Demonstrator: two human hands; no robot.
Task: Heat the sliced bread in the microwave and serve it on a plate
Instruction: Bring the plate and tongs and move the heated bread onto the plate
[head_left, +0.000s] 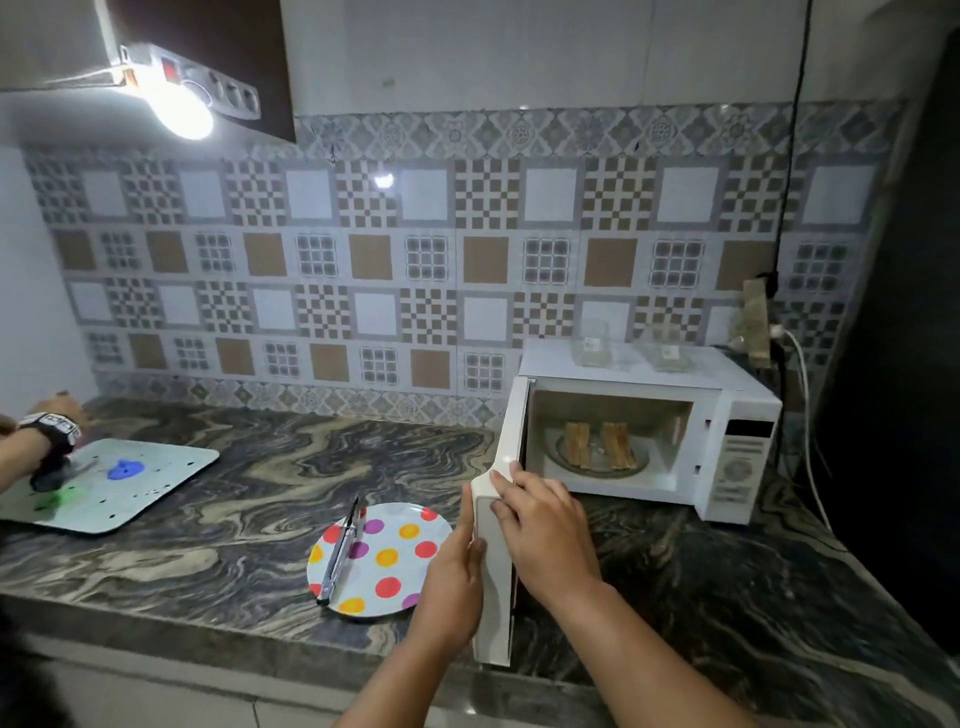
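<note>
A white microwave (737, 415) stands on the marble counter at the right with its door (496, 582) swung wide open toward me. Two slices of bread (600, 444) lie on the glass turntable inside. My left hand (452, 577) holds the door's outer edge, thumb on its rim. My right hand (545, 525) grips the door's top edge from the inner side, fingers curled over it. A white plate with coloured dots (395, 561) sits on the counter left of the door, with metal tongs (340, 556) lying across its left side.
Another person's hand with a wristband (49, 431) works over a grey tray with blue and green blobs (156, 467) at the far left. Two clear glass containers (628, 348) stand on the microwave's top. A cable and plug (800, 374) hang behind it.
</note>
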